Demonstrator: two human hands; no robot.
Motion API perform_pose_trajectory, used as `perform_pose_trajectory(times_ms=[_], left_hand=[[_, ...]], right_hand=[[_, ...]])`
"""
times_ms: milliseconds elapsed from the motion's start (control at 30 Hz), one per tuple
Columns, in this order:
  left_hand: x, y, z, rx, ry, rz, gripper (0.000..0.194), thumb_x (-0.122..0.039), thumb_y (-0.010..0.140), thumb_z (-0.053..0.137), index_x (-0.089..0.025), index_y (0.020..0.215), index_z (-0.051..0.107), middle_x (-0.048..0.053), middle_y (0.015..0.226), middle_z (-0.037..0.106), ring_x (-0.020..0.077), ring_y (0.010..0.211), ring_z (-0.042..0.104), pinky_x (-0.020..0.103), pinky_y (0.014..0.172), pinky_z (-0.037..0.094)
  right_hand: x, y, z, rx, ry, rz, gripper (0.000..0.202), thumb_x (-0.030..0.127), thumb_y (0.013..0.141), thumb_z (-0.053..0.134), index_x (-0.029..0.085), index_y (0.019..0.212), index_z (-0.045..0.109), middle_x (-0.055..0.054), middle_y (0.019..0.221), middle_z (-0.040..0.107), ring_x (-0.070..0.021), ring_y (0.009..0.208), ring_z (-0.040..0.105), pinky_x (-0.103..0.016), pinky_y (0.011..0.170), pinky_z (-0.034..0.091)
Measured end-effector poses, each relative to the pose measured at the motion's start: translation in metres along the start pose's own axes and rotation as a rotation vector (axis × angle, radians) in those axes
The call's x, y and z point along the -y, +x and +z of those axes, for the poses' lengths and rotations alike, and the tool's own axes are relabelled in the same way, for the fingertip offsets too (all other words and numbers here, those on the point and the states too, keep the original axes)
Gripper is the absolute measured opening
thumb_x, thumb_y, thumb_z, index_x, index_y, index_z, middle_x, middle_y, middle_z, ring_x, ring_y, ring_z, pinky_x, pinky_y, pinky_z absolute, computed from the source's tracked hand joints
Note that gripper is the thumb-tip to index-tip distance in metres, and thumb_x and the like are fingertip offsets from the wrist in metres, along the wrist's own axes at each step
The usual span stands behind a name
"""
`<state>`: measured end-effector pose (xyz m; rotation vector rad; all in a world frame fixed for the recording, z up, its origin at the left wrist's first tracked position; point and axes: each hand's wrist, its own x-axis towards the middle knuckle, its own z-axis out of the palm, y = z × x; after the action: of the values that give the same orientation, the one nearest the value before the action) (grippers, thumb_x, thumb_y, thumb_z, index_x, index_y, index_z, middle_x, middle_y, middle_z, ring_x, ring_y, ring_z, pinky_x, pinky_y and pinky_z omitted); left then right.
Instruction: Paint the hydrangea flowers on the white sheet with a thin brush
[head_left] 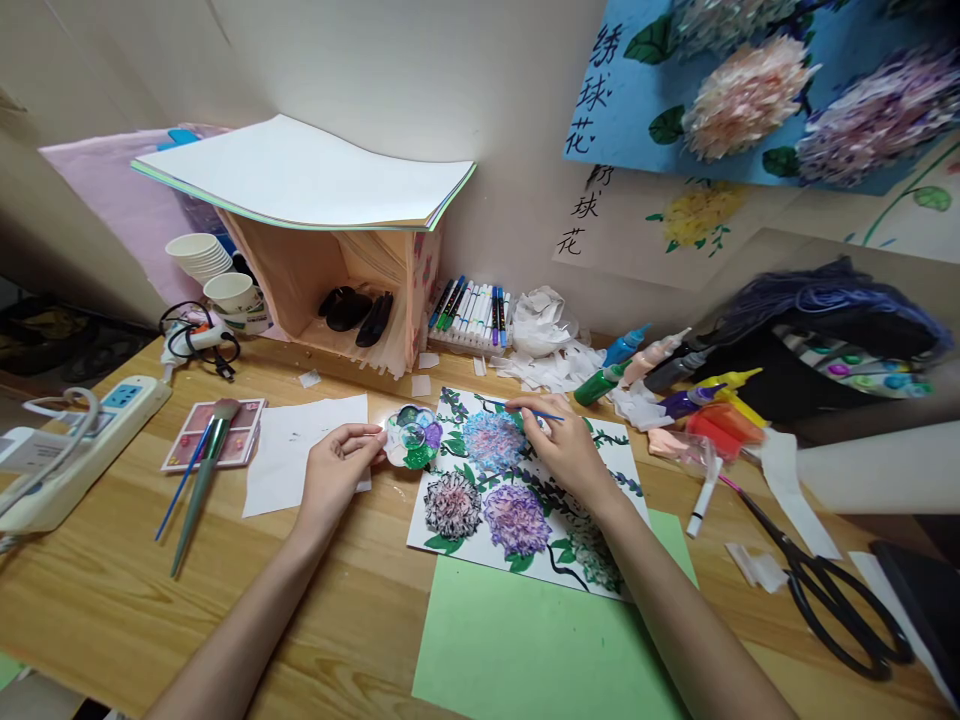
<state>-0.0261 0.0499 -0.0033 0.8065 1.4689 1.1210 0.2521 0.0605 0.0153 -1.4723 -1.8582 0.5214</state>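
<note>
My left hand (346, 462) pinches the edge of a small flower-shaped paint palette (411, 437), smeared with green, purple and dark paint. In my right hand (562, 445) is a thin blue paintbrush (541, 412), held over the upper part of a white sheet (491, 563). The sheet carries fluffy raised flowers: a blue and pink one (493, 440), a black and white one (452, 505) and a purple one (517, 519). Painted green leaves and dark stems run between them. My right forearm covers part of a pale flower (589, 548) at the lower right.
Under the sheet lies green paper (525, 640). Black scissors (825, 590) and paint bottles (600, 383) are at right, with crumpled tissue (551, 365) and markers (472, 312) behind. A power strip (90, 440), a large brush (206, 470) and white paper (289, 455) lie left.
</note>
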Motion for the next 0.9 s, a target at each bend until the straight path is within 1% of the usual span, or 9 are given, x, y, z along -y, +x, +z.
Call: perform_pose_trajectory(times_ms=[167,367,533,733,900], left_hand=[[0.0006,0.0003,-0.0013,0.011,0.002,0.006,0.043,-0.039,0.056,0.082,-0.011,0.084,0.065,0.004,0.075,0.071,0.0125,0.065,0.065,0.022,0.068,0.053],[0.001,0.0002,-0.0017,0.007,0.01,0.006,0.044,-0.039,0.056,0.082,-0.011,0.085,0.065,0.005,0.075,0.071,0.0133,0.065,0.065,0.024,0.068,0.053],[0.0012,0.001,-0.0018,0.008,0.009,0.014,0.044,-0.039,0.056,0.082,-0.011,0.084,0.065,0.005,0.076,0.071,0.0141,0.066,0.065,0.025,0.068,0.053],[0.0004,-0.0005,-0.0011,0.002,0.023,0.01,0.044,-0.04,0.056,0.082,-0.011,0.085,0.066,0.006,0.076,0.071,0.014,0.065,0.066,0.025,0.068,0.053],[0.0026,0.0018,-0.0013,0.007,0.031,0.014,0.044,-0.04,0.057,0.081,-0.011,0.086,0.065,0.006,0.075,0.072,0.014,0.066,0.066,0.025,0.069,0.052]], right_hand=[[-0.0017,0.0004,-0.0006,-0.05,0.003,-0.016,0.025,0.026,0.091,0.043,0.023,0.097,0.067,-0.005,0.097,0.067,-0.0222,0.099,0.057,-0.038,0.088,0.043],[-0.003,0.0001,0.0004,-0.022,-0.012,-0.011,0.024,0.026,0.09,0.043,0.023,0.096,0.067,-0.006,0.095,0.067,-0.0227,0.098,0.057,-0.038,0.086,0.044],[-0.0025,0.0,-0.0008,-0.058,0.004,-0.021,0.025,0.026,0.092,0.043,0.024,0.097,0.066,-0.006,0.097,0.066,-0.0217,0.098,0.057,-0.037,0.088,0.043],[-0.0019,-0.0001,0.0005,-0.02,-0.009,-0.011,0.025,0.027,0.091,0.043,0.023,0.097,0.067,-0.006,0.095,0.066,-0.023,0.099,0.056,-0.038,0.086,0.044],[-0.0015,0.0001,0.0003,-0.039,-0.007,-0.021,0.026,0.027,0.092,0.041,0.024,0.099,0.066,-0.006,0.097,0.067,-0.0227,0.1,0.056,-0.038,0.088,0.044]])
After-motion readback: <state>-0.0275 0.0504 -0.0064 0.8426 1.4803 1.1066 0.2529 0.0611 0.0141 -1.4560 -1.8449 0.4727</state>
